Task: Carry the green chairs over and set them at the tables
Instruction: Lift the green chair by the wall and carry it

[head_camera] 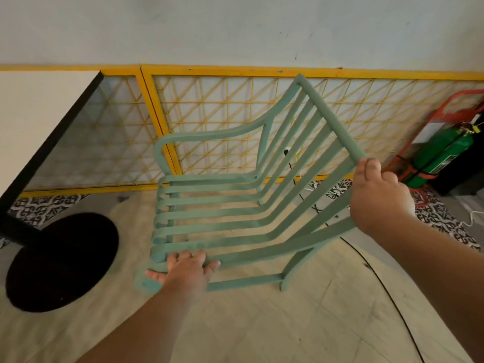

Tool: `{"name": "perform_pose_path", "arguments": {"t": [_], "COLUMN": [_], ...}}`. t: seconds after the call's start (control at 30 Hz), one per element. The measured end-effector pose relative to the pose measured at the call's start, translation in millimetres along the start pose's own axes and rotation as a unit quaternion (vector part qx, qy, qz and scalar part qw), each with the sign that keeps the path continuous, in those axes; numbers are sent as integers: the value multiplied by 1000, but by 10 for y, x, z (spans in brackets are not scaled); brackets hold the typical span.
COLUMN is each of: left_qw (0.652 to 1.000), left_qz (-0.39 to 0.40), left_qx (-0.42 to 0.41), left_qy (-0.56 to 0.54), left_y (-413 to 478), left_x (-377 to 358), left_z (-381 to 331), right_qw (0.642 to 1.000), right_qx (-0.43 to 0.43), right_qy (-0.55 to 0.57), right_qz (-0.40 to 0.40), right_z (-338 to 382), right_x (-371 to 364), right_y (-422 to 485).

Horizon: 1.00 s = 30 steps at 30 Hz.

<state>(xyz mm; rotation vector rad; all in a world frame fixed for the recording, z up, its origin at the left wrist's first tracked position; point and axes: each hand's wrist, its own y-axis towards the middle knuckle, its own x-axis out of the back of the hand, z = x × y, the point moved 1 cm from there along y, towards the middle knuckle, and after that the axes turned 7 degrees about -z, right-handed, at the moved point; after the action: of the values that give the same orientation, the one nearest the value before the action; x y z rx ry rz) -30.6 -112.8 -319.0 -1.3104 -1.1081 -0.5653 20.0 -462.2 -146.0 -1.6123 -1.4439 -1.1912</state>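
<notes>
Pale tiled floor [262, 323], yellow lattice fence [209, 113] behind. Green chair [222, 205] just right of the table [52, 121], tilted, backrest up-right, seat front toward the table. Left hand [183, 268] clasping near armrest, right hand [379, 195] closed on backrest corner. Best lowered level, legs together.

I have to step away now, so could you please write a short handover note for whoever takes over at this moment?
Left hand: gripping the front edge of the green chair at its seat.
Right hand: gripping the corner of the chair's backrest.
The chair is tilted, beside the glass-topped table on the left, in front of the yellow lattice fence.
Done: one chair brought to the table.
Left: set it level at the table. No other chairs in view.
</notes>
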Motion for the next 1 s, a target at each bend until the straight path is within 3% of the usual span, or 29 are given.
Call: {"name": "perform_pose_path", "arguments": {"t": [0.5,0.63,0.73,1.0], "left_qw": [999,991,972,960], "left_qz": [8,-95,-173,-202], "left_qx": [-31,-90,-154,-193], "left_qy": [4,-38,-42,-11], "left_y": [249,16,-301,-1202], "left_x": [276,570,1011,2162], "left_z": [5,71,135,477], "right_qw": [1000,995,990,965], "right_qx": [4,9,51,96], "right_qy": [17,66,119,234], "right_qz": [20,68,58,66], "right_z": [68,48,176,662], "right_x": [-7,148,386,1325], "right_y": [303,191,-89,-978]}}
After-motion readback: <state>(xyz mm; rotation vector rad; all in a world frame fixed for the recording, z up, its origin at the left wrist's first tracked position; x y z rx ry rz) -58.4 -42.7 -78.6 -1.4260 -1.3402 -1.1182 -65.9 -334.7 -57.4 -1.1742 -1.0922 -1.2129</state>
